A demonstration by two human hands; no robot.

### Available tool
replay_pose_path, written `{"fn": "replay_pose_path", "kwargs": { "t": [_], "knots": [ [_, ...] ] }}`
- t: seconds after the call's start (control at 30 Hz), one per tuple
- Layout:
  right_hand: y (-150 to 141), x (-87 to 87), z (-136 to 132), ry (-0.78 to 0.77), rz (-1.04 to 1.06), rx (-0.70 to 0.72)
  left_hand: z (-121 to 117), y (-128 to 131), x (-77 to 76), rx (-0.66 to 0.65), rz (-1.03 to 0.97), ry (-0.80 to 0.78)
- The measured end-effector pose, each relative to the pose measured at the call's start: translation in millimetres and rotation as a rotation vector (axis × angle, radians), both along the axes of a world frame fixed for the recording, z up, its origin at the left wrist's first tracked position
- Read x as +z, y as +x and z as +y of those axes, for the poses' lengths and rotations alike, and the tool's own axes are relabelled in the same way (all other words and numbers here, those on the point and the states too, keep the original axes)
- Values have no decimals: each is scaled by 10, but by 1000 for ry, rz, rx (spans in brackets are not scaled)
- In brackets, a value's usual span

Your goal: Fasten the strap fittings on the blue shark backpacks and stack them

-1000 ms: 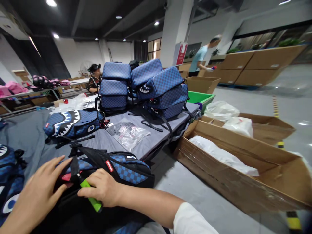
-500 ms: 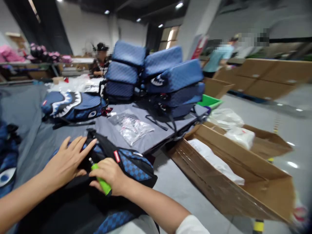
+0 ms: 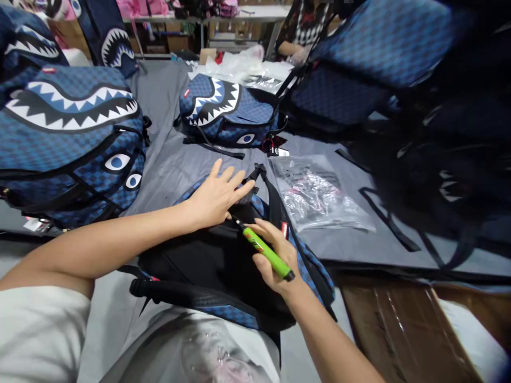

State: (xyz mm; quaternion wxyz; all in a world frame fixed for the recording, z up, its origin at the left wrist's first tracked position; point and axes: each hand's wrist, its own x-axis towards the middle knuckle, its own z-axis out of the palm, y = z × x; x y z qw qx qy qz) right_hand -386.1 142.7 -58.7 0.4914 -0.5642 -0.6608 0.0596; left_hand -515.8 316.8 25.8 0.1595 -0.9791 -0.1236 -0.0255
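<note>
Pinching a green pen-like tool (image 3: 266, 252) in the fingers of the right hand (image 3: 282, 254), at the top of a blue-checked backpack (image 3: 211, 266) beside the bench (image 3: 163, 114). Holding the left hand (image 3: 215, 198) there with fingers spread. Cannot read the tool's print or the backpack's red label (image 3: 285, 229).

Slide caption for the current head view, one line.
Right hand holding a green pen-like tool over a backpack, its tip close to the spread left hand.
</note>
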Motion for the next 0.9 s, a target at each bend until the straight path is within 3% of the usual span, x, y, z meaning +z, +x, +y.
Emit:
{"fn": "replay_pose_path", "kwargs": {
  "t": [0.13,0.27,0.4,0.53,0.73,0.9],
  "knots": [
    [31,160,119,-141,-24,-129,55,92,-48,100,29,-39],
    [84,358,315,-307,-9,-42,94,152,-97,113,45,-43],
    [140,445,396,-442,-91,-1,106,165,-126,115,28,-44],
    [195,467,352,-427,-206,-9,101,170,-129,126,3,-64],
    [161,457,358,-441,-184,10,91,177,-127,145,-1,-67],
    [100,403,393,-364,-169,21,100,181,-126,138,12,-85]
  ]
}}
